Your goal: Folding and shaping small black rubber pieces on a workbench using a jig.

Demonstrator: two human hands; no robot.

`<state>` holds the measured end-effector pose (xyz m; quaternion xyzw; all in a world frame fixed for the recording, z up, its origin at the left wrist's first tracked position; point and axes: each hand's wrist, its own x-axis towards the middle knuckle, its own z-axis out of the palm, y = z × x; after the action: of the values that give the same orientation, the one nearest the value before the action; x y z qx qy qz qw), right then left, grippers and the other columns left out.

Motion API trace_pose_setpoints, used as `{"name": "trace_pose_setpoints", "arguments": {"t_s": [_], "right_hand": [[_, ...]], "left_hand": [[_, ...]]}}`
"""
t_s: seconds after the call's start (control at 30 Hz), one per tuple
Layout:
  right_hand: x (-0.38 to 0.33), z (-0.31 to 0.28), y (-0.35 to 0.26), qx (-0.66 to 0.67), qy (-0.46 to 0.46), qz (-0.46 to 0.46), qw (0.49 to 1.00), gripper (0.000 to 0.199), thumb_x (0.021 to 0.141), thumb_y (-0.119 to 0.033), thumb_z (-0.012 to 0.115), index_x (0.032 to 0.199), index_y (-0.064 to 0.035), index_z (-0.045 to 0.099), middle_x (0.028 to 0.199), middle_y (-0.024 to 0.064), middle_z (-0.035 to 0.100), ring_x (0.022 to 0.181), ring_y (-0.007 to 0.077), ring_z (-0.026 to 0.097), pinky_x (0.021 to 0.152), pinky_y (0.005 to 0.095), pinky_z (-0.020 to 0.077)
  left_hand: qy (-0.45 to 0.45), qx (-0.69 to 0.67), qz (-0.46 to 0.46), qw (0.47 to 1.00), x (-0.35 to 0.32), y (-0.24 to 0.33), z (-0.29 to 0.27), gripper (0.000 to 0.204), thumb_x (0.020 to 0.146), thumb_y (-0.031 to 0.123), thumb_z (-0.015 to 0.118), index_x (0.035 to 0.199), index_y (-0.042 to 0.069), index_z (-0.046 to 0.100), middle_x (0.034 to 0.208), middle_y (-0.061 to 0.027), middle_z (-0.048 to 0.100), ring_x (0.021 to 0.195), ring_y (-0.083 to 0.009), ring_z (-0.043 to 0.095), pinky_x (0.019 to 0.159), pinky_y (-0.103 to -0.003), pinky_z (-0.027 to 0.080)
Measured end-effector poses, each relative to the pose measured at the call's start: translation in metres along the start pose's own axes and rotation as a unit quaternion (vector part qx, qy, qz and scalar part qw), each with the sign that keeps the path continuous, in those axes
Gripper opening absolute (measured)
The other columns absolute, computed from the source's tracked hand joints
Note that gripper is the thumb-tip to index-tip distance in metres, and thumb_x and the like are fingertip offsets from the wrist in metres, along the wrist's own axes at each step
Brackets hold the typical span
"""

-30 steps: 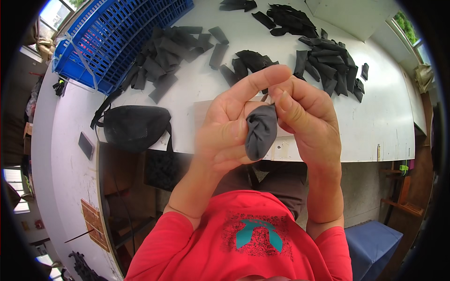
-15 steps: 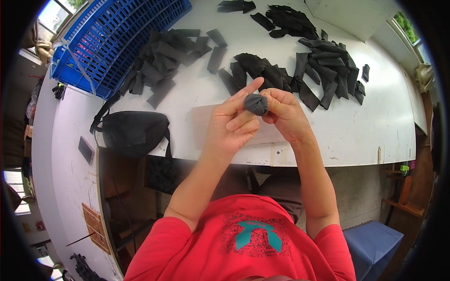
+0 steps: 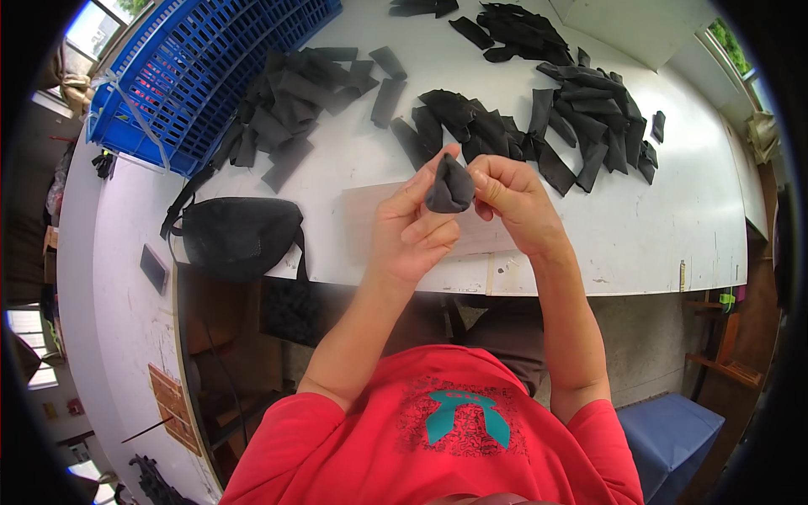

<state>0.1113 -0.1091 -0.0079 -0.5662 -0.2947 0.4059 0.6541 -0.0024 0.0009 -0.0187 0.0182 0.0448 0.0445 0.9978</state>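
Note:
Between my two hands, above the near part of the white table (image 3: 623, 252), is a small dark grey fabric piece (image 3: 449, 189) shaped like a pouch or tube. My left hand (image 3: 414, 227) grips it from the left, its index finger reaching up behind the cloth and the other fingers curled. Thumb and fingertips of my right hand (image 3: 520, 202) pinch its right edge. Whether a fingertip is inside the fabric is hidden. Just beyond my hands lies a pile of black fabric pieces (image 3: 475, 126), with another pile (image 3: 598, 118) to its right.
Dark grey fabric strips (image 3: 295, 97) lie heaped beside a blue plastic crate (image 3: 139, 126) at far left. A further black pile (image 3: 522, 34) is at the back. Left of my arms are a black bag (image 3: 240, 236) and a phone-like slab (image 3: 154, 269). A pale board (image 3: 362, 215) lies under my hands.
The fabric piece has gone from a rounded, bunched end to a taller, pointed, more opened shape. My left index finger, which stuck up, is now mostly behind it.

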Motion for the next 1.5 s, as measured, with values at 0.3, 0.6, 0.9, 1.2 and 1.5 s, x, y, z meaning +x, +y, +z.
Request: {"name": "trace_pose_setpoints", "arguments": {"t_s": [0.3,0.6,0.9,1.2,1.5], "right_hand": [[-0.003,-0.002,0.066,0.083,0.025,0.039,0.995,0.024,0.084,-0.028,0.053,0.074,-0.0059,0.055,0.065,-0.0021,0.05,0.059,0.0065,0.045,0.054,0.0203,0.0376],[-0.023,0.024,-0.009,-0.479,0.145,-0.296,0.814,0.025,0.072,-0.023,0.064,0.074,-0.0007,0.054,0.07,0.0045,0.052,0.069,0.0163,0.052,0.054,0.0266,0.0413],[-0.014,0.011,0.039,-0.571,0.122,-0.247,0.774,0.021,0.074,-0.02,0.062,0.066,-0.0029,0.052,0.06,0.0068,0.051,0.053,0.0245,0.053,0.046,0.0352,0.0401],[-0.025,0.006,0.08,-0.414,0.11,-0.181,0.885,0.01,0.076,-0.011,0.057,0.077,-0.0011,0.057,0.067,0.0152,0.057,0.062,0.0343,0.055,0.052,0.0379,0.0419],[-0.021,0.011,0.035,-0.441,0.082,-0.147,0.882,0.02,0.078,-0.02,0.057,0.074,-0.0006,0.054,0.061,0.0132,0.054,0.058,0.0323,0.054,0.051,0.0395,0.0407]], "left_hand": [[0.153,0.65,0.285,0.688,-0.008,-0.003,-0.031,0.032,0.082,0.011,0.054,0.112,0.002,0.047,0.083,-0.0031,0.054,0.064,-0.0055,0.049,0.054,-0.018,0.038],[0.004,0.431,0.317,0.845,-0.01,-0.011,0.019,0.01,0.081,0.004,0.054,0.089,0.001,0.058,0.091,-0.008,0.059,0.084,-0.0123,0.054,0.083,-0.028,0.039],[0.05,0.416,0.248,0.874,0.0,-0.011,-0.01,0.019,0.075,0.008,0.063,0.091,0.0,0.057,0.086,-0.0058,0.061,0.082,-0.0128,0.055,0.079,-0.028,0.042],[0.018,0.85,0.186,0.493,0.006,-0.01,0.009,0.013,0.066,0.003,0.066,0.077,-0.002,0.058,0.078,-0.0044,0.058,0.071,-0.0103,0.052,0.063,-0.024,0.041],[-0.005,0.575,0.27,0.772,-0.005,-0.013,0.023,0.017,0.081,0.011,0.058,0.094,0.0,0.057,0.088,-0.0085,0.06,0.082,-0.0143,0.054,0.077,-0.027,0.041]]}}
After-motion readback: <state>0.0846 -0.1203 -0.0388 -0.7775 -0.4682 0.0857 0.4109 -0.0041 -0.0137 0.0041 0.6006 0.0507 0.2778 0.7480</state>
